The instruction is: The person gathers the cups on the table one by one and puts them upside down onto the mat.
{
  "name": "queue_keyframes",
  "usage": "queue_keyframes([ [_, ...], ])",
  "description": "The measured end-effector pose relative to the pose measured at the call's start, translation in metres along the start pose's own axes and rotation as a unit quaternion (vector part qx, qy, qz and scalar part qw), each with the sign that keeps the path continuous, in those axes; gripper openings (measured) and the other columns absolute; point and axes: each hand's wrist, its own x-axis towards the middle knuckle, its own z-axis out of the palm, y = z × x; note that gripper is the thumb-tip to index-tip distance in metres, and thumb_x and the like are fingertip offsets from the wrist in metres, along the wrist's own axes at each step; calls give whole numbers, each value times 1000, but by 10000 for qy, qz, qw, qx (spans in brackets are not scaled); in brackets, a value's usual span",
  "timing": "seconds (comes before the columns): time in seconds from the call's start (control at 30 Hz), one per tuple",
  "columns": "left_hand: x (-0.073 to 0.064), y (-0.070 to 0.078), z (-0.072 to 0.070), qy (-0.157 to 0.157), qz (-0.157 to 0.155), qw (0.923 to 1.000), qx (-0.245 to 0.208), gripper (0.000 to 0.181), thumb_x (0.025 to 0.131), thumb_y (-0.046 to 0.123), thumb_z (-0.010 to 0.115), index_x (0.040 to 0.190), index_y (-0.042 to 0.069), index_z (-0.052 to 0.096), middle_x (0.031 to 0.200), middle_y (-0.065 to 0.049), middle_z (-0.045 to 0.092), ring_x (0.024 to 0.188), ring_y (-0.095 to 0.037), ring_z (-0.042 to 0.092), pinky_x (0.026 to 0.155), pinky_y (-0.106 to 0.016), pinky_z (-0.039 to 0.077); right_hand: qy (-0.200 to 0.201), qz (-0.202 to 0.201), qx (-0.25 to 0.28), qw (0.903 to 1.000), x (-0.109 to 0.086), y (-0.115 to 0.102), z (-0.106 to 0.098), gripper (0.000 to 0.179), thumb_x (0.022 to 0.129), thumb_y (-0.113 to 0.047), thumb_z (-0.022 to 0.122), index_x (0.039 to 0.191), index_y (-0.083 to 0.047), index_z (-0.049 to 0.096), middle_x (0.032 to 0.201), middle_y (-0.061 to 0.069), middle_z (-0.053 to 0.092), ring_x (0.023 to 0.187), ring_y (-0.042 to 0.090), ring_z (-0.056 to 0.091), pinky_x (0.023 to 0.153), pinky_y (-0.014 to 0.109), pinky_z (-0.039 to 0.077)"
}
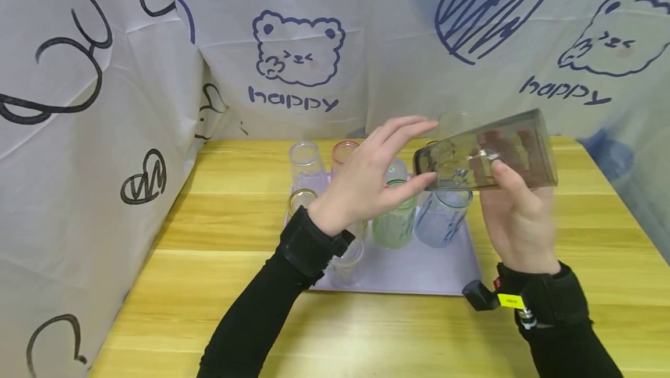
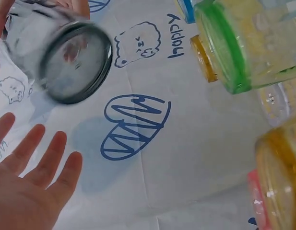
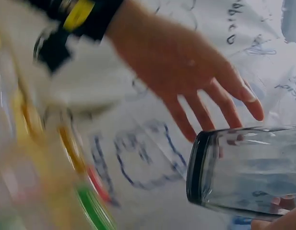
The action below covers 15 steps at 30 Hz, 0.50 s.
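Observation:
My right hand (image 1: pixel 518 221) holds a tapered, smoky grey drinking glass (image 1: pixel 455 160) on its side above the tray, thumb along the near wall and fingers round the far one. Its wide end points right, its narrower, dark-edged end left. Beside that narrower end is my left hand (image 1: pixel 361 177), fingers spread and straight, the thumb tip overlapping the glass in the head view. In the left wrist view, the left palm (image 2: pixel 30 189) shows below the dark round end of the grey glass (image 2: pixel 76 67), with a gap between.
A pale lilac tray (image 1: pixel 408 276) on the wooden table (image 1: pixel 209 232) carries several glasses, including a green one (image 1: pixel 392 227), a blue one (image 1: pixel 442 224), a clear one (image 1: pixel 347 267) and a yellow-rimmed one (image 1: pixel 302 199). A printed cloth (image 1: pixel 387 35) hangs behind.

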Motion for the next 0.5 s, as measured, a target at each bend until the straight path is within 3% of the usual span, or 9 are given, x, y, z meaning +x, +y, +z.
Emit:
queue_keyframes([
  [0.2, -15, 1, 4, 381, 221, 9989, -148, 70, 85, 30, 80, 144, 6, 50, 149, -15, 49, 141, -22, 47, 120, -26, 36, 402, 1115, 880, 9890, -15, 21, 4, 74, 92, -3, 62, 157, -22, 31, 158, 4, 36, 142, 22, 40, 120, 40, 39],
  [0.5, -33, -4, 15, 458, 396, 9982, -45, 67, 79, 31, 86, 135, 9, 57, 145, -16, 52, 135, -23, 53, 113, -23, 44, 729, 1743, 1826, 9648, -24, 40, 9, 58, 94, -16, 68, 144, -15, 39, 136, 5, 50, 123, 22, 52, 108, 37, 48],
])
